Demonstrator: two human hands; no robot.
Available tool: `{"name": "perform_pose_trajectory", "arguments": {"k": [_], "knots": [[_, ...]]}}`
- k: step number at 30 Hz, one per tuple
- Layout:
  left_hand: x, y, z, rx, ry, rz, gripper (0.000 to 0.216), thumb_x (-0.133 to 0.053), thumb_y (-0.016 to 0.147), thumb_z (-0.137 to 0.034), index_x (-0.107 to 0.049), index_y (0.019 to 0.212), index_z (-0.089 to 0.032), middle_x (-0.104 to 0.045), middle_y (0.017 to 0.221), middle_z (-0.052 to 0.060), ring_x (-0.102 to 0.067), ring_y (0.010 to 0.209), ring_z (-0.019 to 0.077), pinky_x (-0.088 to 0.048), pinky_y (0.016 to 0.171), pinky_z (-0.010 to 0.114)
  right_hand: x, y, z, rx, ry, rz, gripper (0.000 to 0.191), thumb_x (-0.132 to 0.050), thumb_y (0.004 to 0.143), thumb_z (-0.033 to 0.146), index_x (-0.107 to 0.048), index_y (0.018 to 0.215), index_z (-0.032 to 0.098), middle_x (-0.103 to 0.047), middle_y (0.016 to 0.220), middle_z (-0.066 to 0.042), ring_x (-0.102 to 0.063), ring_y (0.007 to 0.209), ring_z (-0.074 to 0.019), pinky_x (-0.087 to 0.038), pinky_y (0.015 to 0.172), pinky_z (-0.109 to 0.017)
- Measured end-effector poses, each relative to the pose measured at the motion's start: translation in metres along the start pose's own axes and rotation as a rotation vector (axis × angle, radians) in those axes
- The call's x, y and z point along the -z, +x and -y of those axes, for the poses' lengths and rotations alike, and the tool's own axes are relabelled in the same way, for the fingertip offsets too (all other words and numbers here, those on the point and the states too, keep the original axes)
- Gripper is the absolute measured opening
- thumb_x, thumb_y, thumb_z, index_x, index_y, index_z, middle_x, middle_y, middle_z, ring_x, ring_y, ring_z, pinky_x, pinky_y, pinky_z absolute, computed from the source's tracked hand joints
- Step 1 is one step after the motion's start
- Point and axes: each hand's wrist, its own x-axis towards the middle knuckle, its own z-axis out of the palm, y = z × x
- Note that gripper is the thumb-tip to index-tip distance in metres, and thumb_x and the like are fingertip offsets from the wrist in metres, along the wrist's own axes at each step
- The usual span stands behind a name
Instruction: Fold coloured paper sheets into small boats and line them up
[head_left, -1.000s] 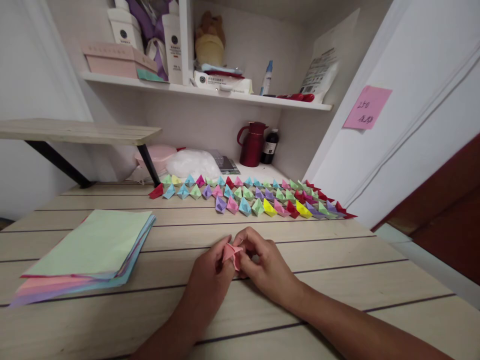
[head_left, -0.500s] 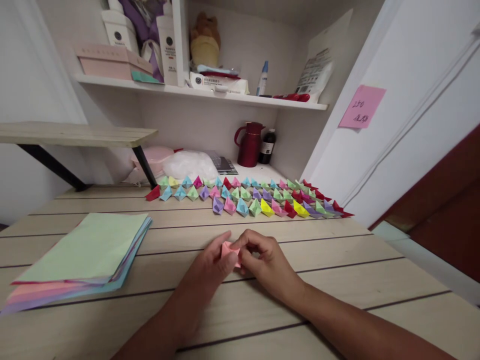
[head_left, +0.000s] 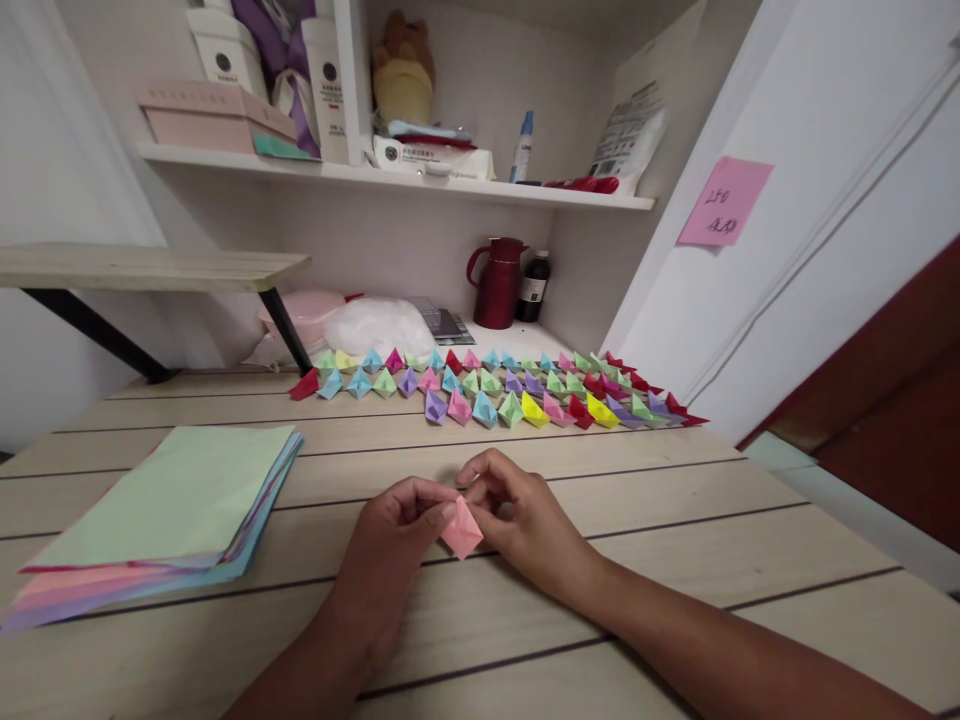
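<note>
A small pink folded paper piece is pinched between both my hands just above the wooden table. My left hand grips its left upper edge with fingers closed. My right hand pinches its top right edge, fingers curled. Beyond them, rows of several small coloured paper boats stand on the table. A stack of coloured paper sheets, light green on top, lies to the left.
A raised wooden board on black legs stands at the left back. A dark red jug, a dark bottle and a white plastic bag sit in the alcove. A white door with a pink note is at the right.
The pink piece has turned and now hangs as a diamond shape below my fingertips. My left hand's fingers have curled over its top; the camera has shifted slightly.
</note>
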Motion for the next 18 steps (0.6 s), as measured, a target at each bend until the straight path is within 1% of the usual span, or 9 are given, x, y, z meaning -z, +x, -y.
{"name": "perform_pose_trajectory", "arguments": {"k": [4,7,10,13,15,16,18], "knots": [[-0.003,0.0,0.002,-0.006,-0.044,-0.048,0.018,-0.072,0.067,-0.027,-0.069,0.082,-0.017,-0.068,0.075,0.001,-0.058,0.068,0.0134,-0.045,0.066,0.024,0.0,0.002,-0.002,-0.046,0.063,0.035,0.02,-0.06,0.085,0.029,-0.053,0.102,0.021,-0.057,0.067,0.005,-0.051,0.06,-0.0105,-0.039,0.059,-0.022],[-0.004,0.003,0.007,-0.01,-0.045,-0.059,0.021,-0.071,0.068,-0.027,-0.068,0.086,-0.017,-0.067,0.075,0.001,-0.058,0.07,0.0133,-0.045,0.065,0.023,0.001,0.003,-0.003,-0.081,0.116,0.077,0.024,-0.058,0.087,0.032,-0.053,0.108,0.02,-0.054,0.068,0.005,-0.049,0.061,-0.0104,-0.037,0.058,-0.022],[-0.003,0.006,0.01,-0.026,-0.026,-0.076,0.02,-0.071,0.068,-0.027,-0.067,0.085,-0.016,-0.066,0.074,0.0,-0.057,0.069,0.0127,-0.045,0.065,0.023,0.003,0.003,-0.003,-0.095,0.119,0.092,0.025,-0.054,0.09,0.034,-0.056,0.11,0.02,-0.053,0.07,0.004,-0.049,0.063,-0.0105,-0.038,0.059,-0.022],[-0.001,0.009,0.01,-0.031,-0.034,-0.103,0.02,-0.073,0.065,-0.028,-0.067,0.081,-0.017,-0.065,0.07,-0.001,-0.057,0.067,0.0122,-0.044,0.063,0.022,0.006,0.002,0.0,-0.106,0.126,0.094,0.027,-0.052,0.092,0.039,-0.058,0.109,0.02,-0.059,0.081,0.001,-0.055,0.073,-0.0123,-0.043,0.068,-0.024],[0.001,0.01,0.01,-0.031,-0.037,-0.11,0.02,-0.074,0.063,-0.028,-0.066,0.078,-0.018,-0.065,0.068,-0.002,-0.057,0.065,0.0124,-0.043,0.062,0.022,0.007,0.002,0.004,-0.138,0.15,0.101,0.032,-0.049,0.093,0.044,-0.057,0.111,0.019,-0.062,0.091,-0.002,-0.058,0.078,-0.0132,-0.046,0.073,-0.027],[0.002,0.011,0.01,-0.032,-0.032,-0.111,0.019,-0.074,0.063,-0.029,-0.066,0.077,-0.018,-0.066,0.067,-0.002,-0.057,0.065,0.0126,-0.043,0.061,0.022,0.008,0.002,0.005,-0.166,0.158,0.103,0.035,-0.05,0.092,0.046,-0.056,0.113,0.019,-0.062,0.095,-0.003,-0.059,0.078,-0.0132,-0.048,0.073,-0.027],[0.003,0.012,0.01,-0.042,-0.006,-0.116,0.017,-0.073,0.064,-0.028,-0.066,0.075,-0.018,-0.066,0.068,-0.001,-0.057,0.066,0.0129,-0.043,0.061,0.022,0.009,0.003,0.007,-0.236,0.155,0.109,0.042,-0.059,0.085,0.048,-0.055,0.116,0.019,-0.063,0.098,-0.005,-0.06,0.073,-0.0124,-0.05,0.068,-0.027]]}}
